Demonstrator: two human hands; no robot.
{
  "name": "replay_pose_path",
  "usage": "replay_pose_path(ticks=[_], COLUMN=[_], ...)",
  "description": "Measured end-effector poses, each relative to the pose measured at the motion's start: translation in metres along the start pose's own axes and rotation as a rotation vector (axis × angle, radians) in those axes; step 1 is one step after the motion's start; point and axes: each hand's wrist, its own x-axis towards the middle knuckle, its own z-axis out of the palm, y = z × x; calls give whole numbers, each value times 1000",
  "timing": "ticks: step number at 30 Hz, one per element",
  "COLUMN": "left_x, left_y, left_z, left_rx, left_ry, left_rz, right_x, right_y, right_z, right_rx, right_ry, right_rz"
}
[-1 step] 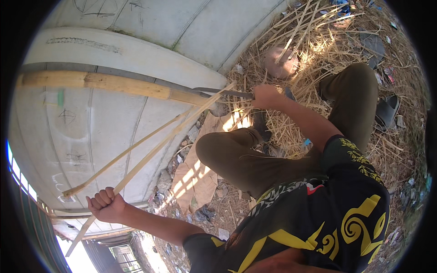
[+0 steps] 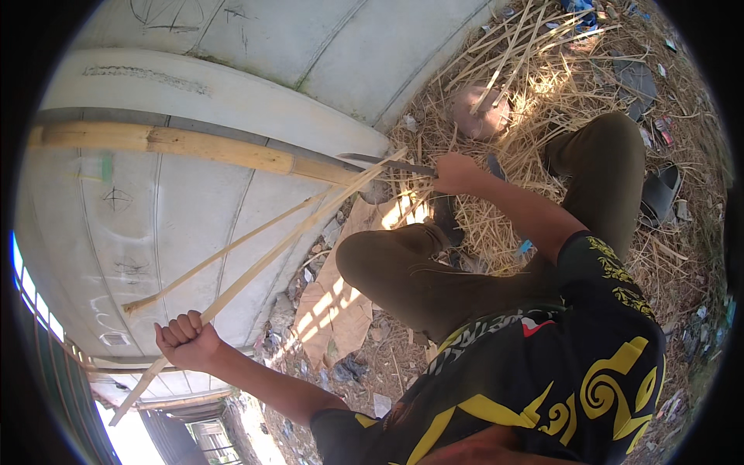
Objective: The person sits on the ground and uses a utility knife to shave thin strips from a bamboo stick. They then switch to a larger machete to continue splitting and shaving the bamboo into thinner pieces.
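Observation:
My left hand (image 2: 186, 341) is closed around a long pale bamboo strip (image 2: 267, 256), whose lower end sticks out past the fist. The strip slants up to the right, to the blade of a long knife (image 2: 387, 163). My right hand (image 2: 459, 173) grips the knife's handle, with the blade pointing left and lying across the strip's upper end. A thinner strip (image 2: 221, 254) runs beside the held one; its lower end hangs free, and the two come together near the blade. Whether they are still joined there I cannot tell.
A thick bamboo pole (image 2: 209, 146) runs along the pale panel wall (image 2: 310, 31), ending near the blade. Shavings and loose strips (image 2: 515, 54) cover the ground around a round pinkish object (image 2: 479, 111). Brown cardboard (image 2: 333, 318) lies left of my bent knee; a dark sandal (image 2: 660, 192) rests at right.
The thinner strip's free end has shifted up and to the right. My left hand has moved slightly up and right along with its strip. Knife and right hand have moved very little.

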Motion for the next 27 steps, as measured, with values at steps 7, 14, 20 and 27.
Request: replay_pose_path(ticks=[7, 14, 20, 27], left_x=[95, 108, 57, 6], left_y=[46, 2, -66, -98], left_z=[-127, -79, 10, 52], left_rx=[-165, -230, -129, -144], left_ry=[-98, -123, 71, 123], left_rz=[-37, -48, -16, 24], right_x=[-4, -5, -18, 13], right_y=[-26, -54, -72, -5], right_z=[57, 24, -4, -79], right_rx=[990, 745, 460, 1614], right_ry=[-520, 65, 110, -366], right_rz=[-55, -120, -200, 126])
